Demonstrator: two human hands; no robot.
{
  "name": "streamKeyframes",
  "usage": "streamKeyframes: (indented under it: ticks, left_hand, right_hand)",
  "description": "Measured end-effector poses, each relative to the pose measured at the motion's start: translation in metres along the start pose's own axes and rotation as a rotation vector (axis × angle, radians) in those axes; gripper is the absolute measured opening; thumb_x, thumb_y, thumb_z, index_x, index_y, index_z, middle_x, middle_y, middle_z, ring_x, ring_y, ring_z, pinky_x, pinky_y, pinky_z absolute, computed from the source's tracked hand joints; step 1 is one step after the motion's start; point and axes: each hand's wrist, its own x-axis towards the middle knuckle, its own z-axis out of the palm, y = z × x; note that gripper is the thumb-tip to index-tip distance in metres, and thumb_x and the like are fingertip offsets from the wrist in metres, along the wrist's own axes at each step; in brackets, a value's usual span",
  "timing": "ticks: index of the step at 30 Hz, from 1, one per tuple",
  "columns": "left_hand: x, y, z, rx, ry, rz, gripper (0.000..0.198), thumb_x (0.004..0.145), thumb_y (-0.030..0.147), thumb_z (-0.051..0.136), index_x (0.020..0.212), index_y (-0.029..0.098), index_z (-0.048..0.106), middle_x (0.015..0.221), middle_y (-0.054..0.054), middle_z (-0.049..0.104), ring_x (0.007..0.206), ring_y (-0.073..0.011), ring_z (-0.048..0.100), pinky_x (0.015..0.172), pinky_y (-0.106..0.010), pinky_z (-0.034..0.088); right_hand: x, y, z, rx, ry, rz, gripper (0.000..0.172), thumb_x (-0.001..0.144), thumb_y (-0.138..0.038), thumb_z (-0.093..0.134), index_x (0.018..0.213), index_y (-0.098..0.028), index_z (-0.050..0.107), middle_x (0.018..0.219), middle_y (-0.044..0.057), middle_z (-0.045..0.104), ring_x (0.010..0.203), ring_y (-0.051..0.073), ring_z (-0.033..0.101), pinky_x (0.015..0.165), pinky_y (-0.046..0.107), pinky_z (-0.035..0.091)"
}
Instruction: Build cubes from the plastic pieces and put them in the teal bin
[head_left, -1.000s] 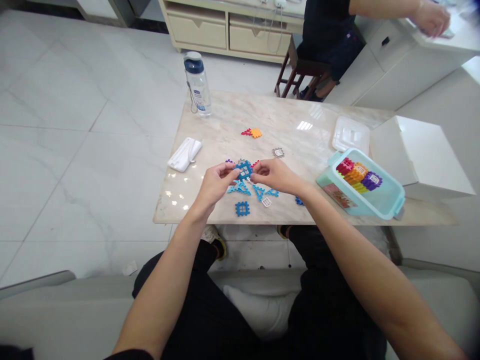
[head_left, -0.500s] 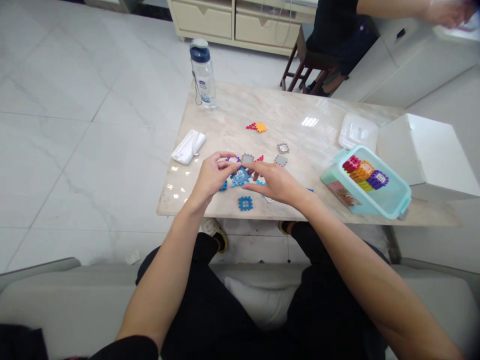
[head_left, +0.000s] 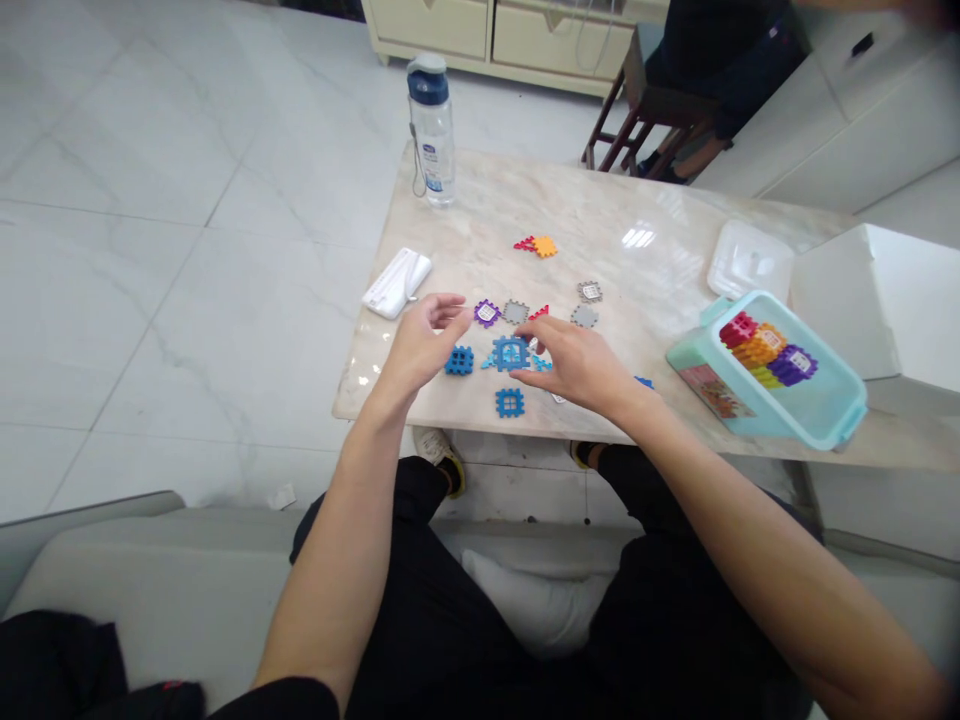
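Note:
My right hand (head_left: 581, 368) grips a blue square interlocking tile (head_left: 511, 354) by its right side, thumb below and fingertips above. Light blue pieces lie partly hidden under and beside that tile. My left hand (head_left: 427, 340) is open to the left, fingers apart and nothing in them. Close to it lie a few blue tiles (head_left: 459, 361) and a purple tile (head_left: 487, 313) with a white printed face. A single blue window tile (head_left: 510, 403) rests nearer the table's front edge. Beyond my right fingers are a grey tile (head_left: 515, 312) and a red triangular piece (head_left: 540, 312).
On the marble table (head_left: 480, 200) stand a water bottle (head_left: 433, 135) and a white tissue pack (head_left: 397, 282). To the right are a teal bin (head_left: 686, 372) of colored tiles, a clear lid (head_left: 750, 260) and a white box (head_left: 877, 300). Another person (head_left: 720, 60) sits on a stool.
My left hand has come away from the blue tile and opened, while my right hand keeps hold of it. The whole view has shifted slightly.

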Motion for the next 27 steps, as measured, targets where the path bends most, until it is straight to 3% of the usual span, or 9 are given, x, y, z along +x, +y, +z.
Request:
streamKeyframes:
  ticks: [3,7,15,27]
  left_hand:
    - [0.001,0.006,-0.022,-0.035,0.18,0.014,0.027,0.088,0.039,0.08,0.108,0.021,0.078,0.117,-0.01,0.081,0.101,-0.0202,0.073,0.079,-0.028,0.054]
    - [-0.002,0.017,-0.039,-0.235,0.183,-0.062,0.02,0.09,0.039,0.077,0.104,0.023,0.079,0.114,-0.008,0.081,0.093,-0.0175,0.072,0.075,-0.027,0.053]
    - [-0.003,0.016,-0.041,-0.365,0.187,-0.098,0.017,0.087,0.035,0.08,0.1,0.024,0.077,0.108,-0.007,0.081,0.093,-0.0179,0.072,0.075,-0.028,0.055]
    - [0.006,0.004,-0.043,-0.442,0.184,-0.088,0.036,0.083,0.049,0.083,0.11,0.027,0.076,0.096,-0.007,0.078,0.092,-0.0239,0.071,0.074,-0.036,0.056]
  right_hand:
    - [-0.01,0.009,0.007,-0.039,-0.092,-0.034,0.04,0.097,-0.046,0.084,0.126,-0.022,0.068,0.128,0.014,0.072,0.113,0.033,0.072,0.098,0.046,0.059]
    - [-0.025,0.015,0.028,-0.042,-0.165,-0.075,0.041,0.098,-0.048,0.082,0.127,-0.024,0.066,0.13,0.015,0.07,0.12,0.037,0.069,0.102,0.052,0.059]
    - [-0.048,0.027,0.073,0.002,-0.149,-0.099,0.04,0.102,-0.048,0.077,0.129,-0.024,0.062,0.126,0.015,0.069,0.116,0.036,0.067,0.097,0.053,0.059]
    - [-0.051,0.024,0.083,-0.054,-0.186,-0.022,0.044,0.099,-0.052,0.08,0.129,-0.024,0.064,0.132,0.016,0.07,0.118,0.039,0.066,0.101,0.056,0.055]
